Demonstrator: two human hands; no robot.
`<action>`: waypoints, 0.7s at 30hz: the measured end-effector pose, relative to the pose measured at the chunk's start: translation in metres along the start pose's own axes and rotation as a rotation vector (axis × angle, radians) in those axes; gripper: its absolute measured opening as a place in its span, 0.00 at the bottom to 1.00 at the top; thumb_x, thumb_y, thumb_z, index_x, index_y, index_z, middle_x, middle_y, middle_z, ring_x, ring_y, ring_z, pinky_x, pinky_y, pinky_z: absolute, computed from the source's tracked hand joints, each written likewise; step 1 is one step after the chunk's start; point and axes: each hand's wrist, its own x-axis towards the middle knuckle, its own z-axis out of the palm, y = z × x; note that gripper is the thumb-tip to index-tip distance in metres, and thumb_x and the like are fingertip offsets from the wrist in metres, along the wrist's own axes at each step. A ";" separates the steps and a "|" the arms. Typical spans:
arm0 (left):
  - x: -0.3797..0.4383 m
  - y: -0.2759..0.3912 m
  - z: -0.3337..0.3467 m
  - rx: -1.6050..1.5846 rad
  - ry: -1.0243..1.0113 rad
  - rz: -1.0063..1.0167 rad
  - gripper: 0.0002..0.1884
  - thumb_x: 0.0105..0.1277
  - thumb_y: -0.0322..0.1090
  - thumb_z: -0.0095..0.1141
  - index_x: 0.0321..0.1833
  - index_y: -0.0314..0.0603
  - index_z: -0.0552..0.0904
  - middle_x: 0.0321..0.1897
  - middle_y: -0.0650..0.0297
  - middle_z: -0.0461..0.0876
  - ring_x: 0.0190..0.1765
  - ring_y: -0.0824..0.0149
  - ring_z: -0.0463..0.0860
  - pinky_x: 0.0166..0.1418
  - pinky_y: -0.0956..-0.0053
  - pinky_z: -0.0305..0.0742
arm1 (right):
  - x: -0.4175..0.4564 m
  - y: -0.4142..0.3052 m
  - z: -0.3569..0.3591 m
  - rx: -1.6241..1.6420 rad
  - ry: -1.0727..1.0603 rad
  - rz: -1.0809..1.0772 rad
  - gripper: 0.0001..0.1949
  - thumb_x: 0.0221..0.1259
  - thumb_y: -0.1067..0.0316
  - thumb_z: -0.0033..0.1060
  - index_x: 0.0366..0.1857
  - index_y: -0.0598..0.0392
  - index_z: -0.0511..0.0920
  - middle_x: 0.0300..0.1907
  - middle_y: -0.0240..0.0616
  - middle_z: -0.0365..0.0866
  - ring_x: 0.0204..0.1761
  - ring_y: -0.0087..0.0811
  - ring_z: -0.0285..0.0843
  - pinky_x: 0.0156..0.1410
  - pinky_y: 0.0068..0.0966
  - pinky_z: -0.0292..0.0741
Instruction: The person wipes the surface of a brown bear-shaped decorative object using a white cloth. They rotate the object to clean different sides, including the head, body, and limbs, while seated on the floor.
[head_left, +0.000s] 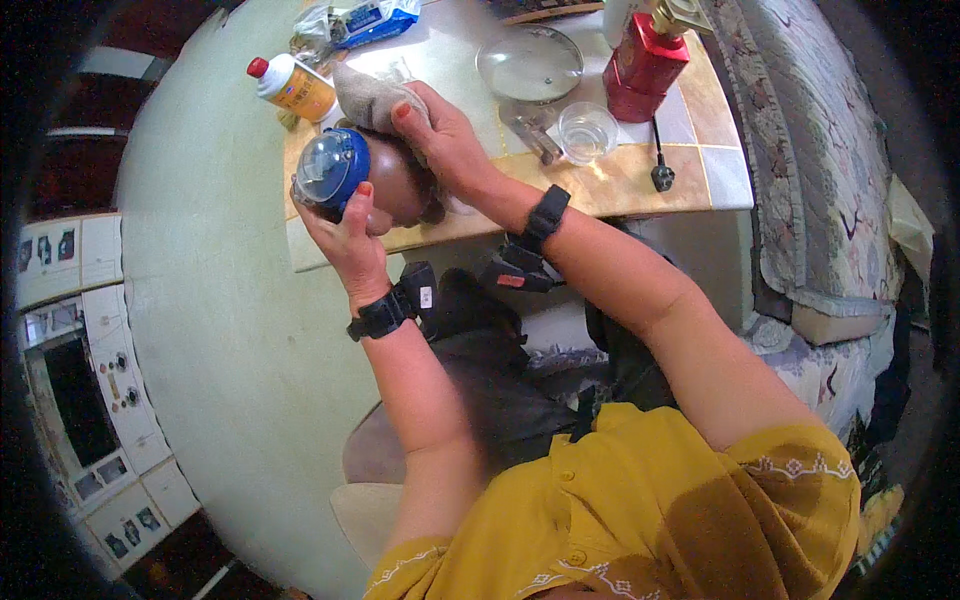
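Observation:
My left hand (346, 244) grips a large bottle by its blue, clear-domed lid (331, 166), with the thumb along the lid's edge. The bottle's smooth brownish body (396, 178) lies tilted over the table's near left edge, its lid end toward the left. In my right hand (450, 139) is a bunched beige cloth (367, 94), pressed against the upper side of the body. The right thumb lies over the cloth, and its other fingers are mostly hidden. Both wrists wear black straps with small black devices.
On the tiled-pattern tabletop (637, 196) are a white bottle with a red cap (296, 88), a blue wipes pack (379, 24), a round glass dish or lid (529, 66), a clear cup (588, 135), a red pump bottle (643, 73) and a black plug (662, 178). Quilted seating (806, 157) borders the right.

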 end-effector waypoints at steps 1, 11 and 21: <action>0.001 -0.001 -0.002 -0.013 0.040 -0.020 0.39 0.52 0.27 0.68 0.68 0.37 0.63 0.55 0.59 0.72 0.55 0.66 0.76 0.60 0.70 0.75 | -0.004 -0.004 0.003 -0.034 -0.007 -0.004 0.21 0.71 0.47 0.54 0.53 0.56 0.75 0.44 0.38 0.80 0.48 0.27 0.74 0.57 0.26 0.71; 0.008 -0.006 -0.005 -0.108 0.135 -0.004 0.24 0.61 0.26 0.61 0.60 0.35 0.68 0.55 0.57 0.74 0.55 0.64 0.78 0.59 0.69 0.77 | -0.029 0.002 0.019 -0.267 -0.179 -0.432 0.20 0.65 0.56 0.61 0.57 0.52 0.75 0.63 0.41 0.74 0.70 0.46 0.64 0.74 0.40 0.58; 0.012 -0.002 -0.007 -0.150 0.106 -0.027 0.24 0.61 0.31 0.62 0.59 0.34 0.71 0.55 0.56 0.76 0.54 0.63 0.79 0.61 0.68 0.75 | -0.022 0.019 0.011 -0.448 -0.116 -0.492 0.24 0.64 0.48 0.59 0.57 0.52 0.74 0.62 0.43 0.73 0.66 0.47 0.66 0.70 0.40 0.61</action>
